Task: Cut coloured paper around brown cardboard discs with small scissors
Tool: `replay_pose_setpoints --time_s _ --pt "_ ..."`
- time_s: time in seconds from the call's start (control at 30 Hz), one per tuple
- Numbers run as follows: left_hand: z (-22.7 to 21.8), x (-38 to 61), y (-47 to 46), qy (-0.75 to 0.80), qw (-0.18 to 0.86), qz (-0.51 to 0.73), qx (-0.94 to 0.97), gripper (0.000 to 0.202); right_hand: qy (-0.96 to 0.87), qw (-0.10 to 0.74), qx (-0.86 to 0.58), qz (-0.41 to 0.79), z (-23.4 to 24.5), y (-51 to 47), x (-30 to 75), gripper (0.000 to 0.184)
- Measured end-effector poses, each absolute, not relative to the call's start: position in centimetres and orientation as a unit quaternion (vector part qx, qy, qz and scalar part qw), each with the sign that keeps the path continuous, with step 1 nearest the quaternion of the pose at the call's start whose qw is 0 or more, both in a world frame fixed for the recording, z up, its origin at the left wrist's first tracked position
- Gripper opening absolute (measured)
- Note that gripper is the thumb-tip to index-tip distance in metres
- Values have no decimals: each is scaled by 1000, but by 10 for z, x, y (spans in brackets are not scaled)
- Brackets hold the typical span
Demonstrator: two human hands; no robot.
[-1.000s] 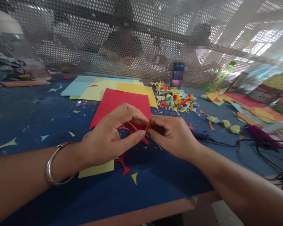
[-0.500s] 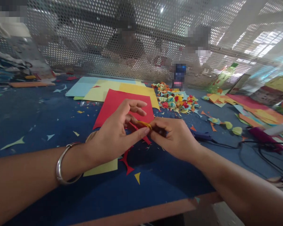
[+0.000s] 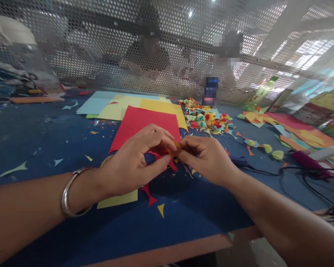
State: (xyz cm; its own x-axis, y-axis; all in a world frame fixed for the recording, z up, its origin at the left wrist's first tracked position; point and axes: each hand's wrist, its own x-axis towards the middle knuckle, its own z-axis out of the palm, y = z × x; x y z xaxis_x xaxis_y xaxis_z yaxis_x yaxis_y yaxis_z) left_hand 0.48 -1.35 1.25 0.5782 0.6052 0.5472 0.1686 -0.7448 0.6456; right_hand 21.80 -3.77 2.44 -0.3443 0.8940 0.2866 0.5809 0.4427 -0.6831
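A small yellow-orange paper piece (image 3: 172, 149), partly covered by fingers, is held between my two hands above the middle of the table. My left hand (image 3: 140, 157), with a silver bangle at the wrist, curls its fingers around the piece's left side, the thumb below. My right hand (image 3: 204, 157) pinches the other side between thumb and bent fingers. Behind the hands lies a red paper sheet (image 3: 147, 122). Cut red scraps (image 3: 149, 196) and a yellow triangular scrap (image 3: 161, 210) lie beneath and in front.
Yellow (image 3: 167, 111) and light blue sheets (image 3: 93, 102) lie at the back. A heap of small coloured paper pieces (image 3: 208, 120) is right of them, by a perforated screen (image 3: 100, 70). A purple tool (image 3: 308, 161) and black cable (image 3: 281, 172) lie right; a bottle (image 3: 39, 70) stands far left.
My left fingers have bent down from a raised pose and closed in on the yellow paper piece. My right hand still pinches it, nearly in place.
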Motion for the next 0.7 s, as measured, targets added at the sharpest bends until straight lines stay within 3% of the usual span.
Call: replay_pose_setpoints --time_s 0.17,0.27,0.47,0.7 --pt "6 7 -6 277 371 391 796 17 -784 297 -477 263 32 -34 224 22" --pt "3 8 -1 291 401 386 778 19 -802 263 -502 190 45 -34 239 20" --pt "2 7 -1 286 411 377 779 21 -775 171 -606 62 52 -50 305 23" --pt "3 7 -1 293 388 367 793 21 -826 106 -553 4 24 -59 358 33"
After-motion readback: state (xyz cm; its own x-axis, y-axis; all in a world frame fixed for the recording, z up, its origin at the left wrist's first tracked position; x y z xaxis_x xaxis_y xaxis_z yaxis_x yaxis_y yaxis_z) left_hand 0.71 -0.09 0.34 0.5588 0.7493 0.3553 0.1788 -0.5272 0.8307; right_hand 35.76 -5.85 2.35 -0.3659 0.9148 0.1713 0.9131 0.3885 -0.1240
